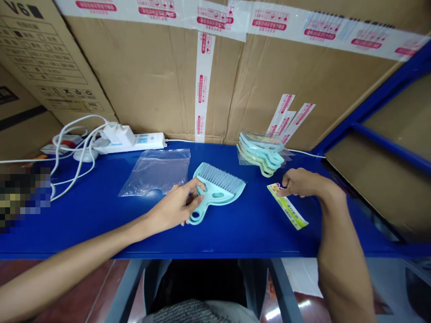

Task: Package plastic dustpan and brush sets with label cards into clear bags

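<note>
My left hand (180, 202) is closed round the handle of a light-blue hand brush (220, 177), which is nested in a matching dustpan (239, 193). Grey bristles point away from me, and both lie on the blue table. To the right, my right hand (303, 183) has its fingers curled, with the fingertips on the upper end of a yellow-green and white label card (292, 213). The card slants down toward the table's front edge. Left of the brush, a clear plastic bag (158, 168) lies flat.
Several bagged dustpan sets (261, 150), blue and green, are stacked at the back right. A white power strip (144, 141) with tangled white cables (81, 139) sits at the back left. Taped cardboard (151, 80) walls the rear; a blue metal frame (390, 148) stands right.
</note>
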Available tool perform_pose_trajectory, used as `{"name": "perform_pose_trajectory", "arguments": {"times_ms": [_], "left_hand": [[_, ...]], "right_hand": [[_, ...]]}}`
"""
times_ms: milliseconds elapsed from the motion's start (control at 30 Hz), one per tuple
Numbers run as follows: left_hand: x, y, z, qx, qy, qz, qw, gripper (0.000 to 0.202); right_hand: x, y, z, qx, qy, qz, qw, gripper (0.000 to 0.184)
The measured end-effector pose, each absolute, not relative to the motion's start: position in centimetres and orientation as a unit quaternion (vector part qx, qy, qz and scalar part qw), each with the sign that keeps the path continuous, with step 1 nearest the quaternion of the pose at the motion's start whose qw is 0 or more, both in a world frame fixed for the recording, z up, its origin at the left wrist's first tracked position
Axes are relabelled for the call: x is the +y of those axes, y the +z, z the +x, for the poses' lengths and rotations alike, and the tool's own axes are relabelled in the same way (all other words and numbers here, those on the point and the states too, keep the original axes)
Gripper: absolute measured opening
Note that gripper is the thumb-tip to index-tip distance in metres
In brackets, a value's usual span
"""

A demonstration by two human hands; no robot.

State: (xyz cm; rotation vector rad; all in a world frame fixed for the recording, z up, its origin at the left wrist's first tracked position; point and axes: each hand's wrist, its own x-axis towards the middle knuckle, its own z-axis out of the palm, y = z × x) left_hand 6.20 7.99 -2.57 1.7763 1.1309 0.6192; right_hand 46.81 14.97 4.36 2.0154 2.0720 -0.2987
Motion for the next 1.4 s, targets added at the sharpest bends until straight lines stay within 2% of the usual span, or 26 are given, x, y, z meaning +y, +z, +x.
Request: {"name": "perform_pose_trajectory", "arguments": {"times_ms": [100,200,300,367,467,567,667,767,833,933,1033,1167,1300,1400], "left_hand": [[7.9,-2.4,6.3,0.413,0.219,0.8,0.377,0.029],[9.4,-1.8,5.3,0.371,0.234,0.878,0.193,0.033],[11.6,-1.5,3.5,0.404,0.191,0.893,0.049,0.034],[12.8,-1.6,2.1,0.474,0.13,0.871,0.006,0.038],[13.6,-1.7,0.6,0.57,0.038,0.82,0.007,0.038],[13.9,-1.3,-0.4,0.649,-0.02,0.76,0.019,0.041],[14.2,-0.7,-1.0,0.704,-0.036,0.709,-0.007,0.043],[14.2,-0.4,-0.7,0.67,0.047,0.74,-0.044,0.039],[14.0,-0.4,0.1,0.596,0.141,0.79,-0.042,0.04],[13.0,-0.7,2.0,0.446,0.232,0.864,0.029,0.04],[12.0,-1.3,3.7,0.342,0.248,0.902,0.092,0.04],[11.8,-2.6,4.6,0.322,0.224,0.915,0.095,0.046],[12.4,-3.4,4.4,0.319,0.195,0.923,0.096,0.051],[12.5,-3.4,4.4,0.318,0.188,0.923,0.103,0.053]], "right_hand": [[14.7,4.3,44.2,0.707,-0.093,0.671,0.202,0.028],[13.8,4.6,42.6,0.725,-0.054,0.653,0.211,0.029],[13.5,4.2,42.2,0.733,-0.061,0.642,0.216,0.035],[13.5,4.0,42.1,0.75,-0.082,0.62,0.217,0.032],[13.4,4.7,41.9,0.801,-0.173,0.544,0.18,0.008],[13.0,6.3,41.6,0.83,-0.322,0.452,0.056,0.025],[13.0,6.7,40.7,0.767,-0.42,0.453,-0.174,0.036],[13.4,5.0,38.5,0.66,-0.475,0.451,-0.369,0.047],[13.7,3.0,36.5,0.621,-0.487,0.448,-0.42,0.049],[14.0,0.1,34.2,0.619,-0.45,0.485,-0.424,0.04],[14.0,-1.4,33.3,0.656,-0.384,0.518,-0.393,0.025],[14.3,-1.7,33.5,0.735,-0.278,0.519,-0.337,0.009],[14.9,-1.9,34.0,0.785,-0.179,0.515,-0.295,0.013],[15.2,-2.3,34.3,0.809,-0.151,0.514,-0.241,0.012]]}}
